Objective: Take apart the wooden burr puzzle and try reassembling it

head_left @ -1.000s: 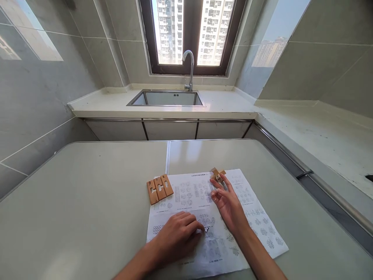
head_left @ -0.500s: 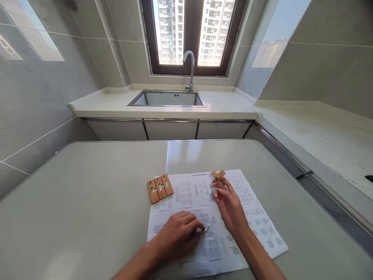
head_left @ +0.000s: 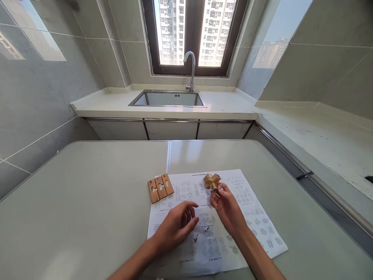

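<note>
Between the thumb and fingers of my right hand [head_left: 229,208] is a small wooden burr puzzle [head_left: 211,182], made of crossed notched pieces with a dark mark on one end. It is held over the upper part of a printed paper sheet [head_left: 253,217]. My left hand [head_left: 179,223] hovers over the sheet's lower left, fingers apart and curved, holding nothing. Several flat wooden pieces with cut-out slots and black numbers [head_left: 160,188] lie side by side on the sheet's upper left corner. Two small dark bits [head_left: 196,237] show on the paper near my left hand.
The sheet lies on a pale table [head_left: 87,202] with a seam down its middle. Beyond the table, a white counter holds a sink [head_left: 169,99] and a chrome faucet [head_left: 191,72] below a window. Another counter [head_left: 329,136] runs along the right.
My right hand has gripped the wooden puzzle and brought it up and slightly left, turning it. My left hand has risen and its fingers have spread, uncovering a dark bit on the paper.
</note>
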Demonstrator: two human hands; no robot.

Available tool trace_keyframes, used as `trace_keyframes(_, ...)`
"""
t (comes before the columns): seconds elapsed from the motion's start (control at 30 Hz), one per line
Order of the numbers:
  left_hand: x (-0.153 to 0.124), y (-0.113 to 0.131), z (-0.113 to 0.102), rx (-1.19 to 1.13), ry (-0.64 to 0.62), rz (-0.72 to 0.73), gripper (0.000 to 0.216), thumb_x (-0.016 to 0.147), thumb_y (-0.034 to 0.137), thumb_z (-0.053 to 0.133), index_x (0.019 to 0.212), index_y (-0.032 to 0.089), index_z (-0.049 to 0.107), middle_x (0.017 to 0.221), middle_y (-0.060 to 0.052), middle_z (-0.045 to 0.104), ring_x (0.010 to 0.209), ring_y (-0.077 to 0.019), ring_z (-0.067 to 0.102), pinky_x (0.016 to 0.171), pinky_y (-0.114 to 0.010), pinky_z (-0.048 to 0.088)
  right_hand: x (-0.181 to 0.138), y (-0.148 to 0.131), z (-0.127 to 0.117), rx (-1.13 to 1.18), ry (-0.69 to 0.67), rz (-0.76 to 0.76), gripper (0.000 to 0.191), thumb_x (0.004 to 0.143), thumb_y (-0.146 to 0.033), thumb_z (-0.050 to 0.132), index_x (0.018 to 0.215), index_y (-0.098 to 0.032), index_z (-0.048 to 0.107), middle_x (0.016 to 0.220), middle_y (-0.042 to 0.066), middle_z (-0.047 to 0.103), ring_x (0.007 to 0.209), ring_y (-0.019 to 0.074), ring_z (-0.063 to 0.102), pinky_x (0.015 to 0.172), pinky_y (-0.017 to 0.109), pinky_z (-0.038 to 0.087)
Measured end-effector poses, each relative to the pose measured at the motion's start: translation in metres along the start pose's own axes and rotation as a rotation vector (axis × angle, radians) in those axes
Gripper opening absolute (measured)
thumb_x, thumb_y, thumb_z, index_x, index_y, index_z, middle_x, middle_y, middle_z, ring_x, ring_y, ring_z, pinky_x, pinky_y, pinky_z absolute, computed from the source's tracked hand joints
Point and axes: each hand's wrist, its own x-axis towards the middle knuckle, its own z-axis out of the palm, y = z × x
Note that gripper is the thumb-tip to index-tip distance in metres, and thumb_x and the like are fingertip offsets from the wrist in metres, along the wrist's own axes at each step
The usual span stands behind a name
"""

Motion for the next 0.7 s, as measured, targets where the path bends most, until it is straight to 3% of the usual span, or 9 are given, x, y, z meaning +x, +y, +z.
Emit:
trace_keyframes(0.13, 0.004, -0.008, 0.0, -0.203, 0.151, -0.027, 0.042, 0.103, 0.044, 0.063, 0.135, 0.02, 0.052, 0.118, -0.012, 0.067, 0.095, -0.0185, 0.067, 0.086, -0.035, 0.059, -0.003, -0.001, 0.002, -0.057, -0.078, 0.062, 0.025, 0.092, -0.044, 0.072, 0.085, -0.025, 0.057, 0.072, -0.004, 0.048, 0.057, 0.014, 0.04, 0.059, 0.03, 0.035)
trace_keyframes(0.33, 0.004, -0.014, -0.003, -0.339, 0.106, 0.013, 0.073, 0.097, 0.046, 0.072, 0.156, 0.025, 0.035, 0.156, -0.02, 0.05, 0.131, -0.03, 0.061, 0.109, -0.049, 0.053, -0.011, 0.002, 0.005, -0.06, -0.28, 0.208, 0.035, 0.088, -0.049, 0.078, 0.081, -0.024, 0.054, 0.065, -0.005, 0.048, 0.055, 0.0138, 0.041, 0.057, 0.028, 0.029)
trace_keyframes(0.5, 0.0, -0.002, -0.011, -0.232, -0.013, -0.029, 0.068, 0.094, 0.041, 0.072, 0.156, 0.027, 0.046, 0.149, -0.013, 0.061, 0.13, -0.0307, 0.062, 0.116, -0.051, 0.046, -0.014, 0.004, 0.007, -0.091, -0.413, 0.313, 0.042, 0.086, -0.051, 0.082, 0.078, -0.024, 0.05, 0.063, -0.006, 0.047, 0.055, 0.0129, 0.041, 0.057, 0.028, 0.029)
trace_keyframes(0.7, 0.001, 0.01, -0.013, -0.262, -0.069, -0.012, 0.058, 0.09, 0.038, 0.073, 0.143, 0.021, 0.059, 0.133, -0.012, 0.071, 0.126, -0.0321, 0.064, 0.108, -0.044, 0.052, -0.014, 0.005, 0.004, -0.147, -0.481, 0.327, 0.044, 0.085, -0.053, 0.083, 0.079, -0.024, 0.049, 0.065, -0.006, 0.049, 0.056, 0.0127, 0.045, 0.058, 0.027, 0.034)
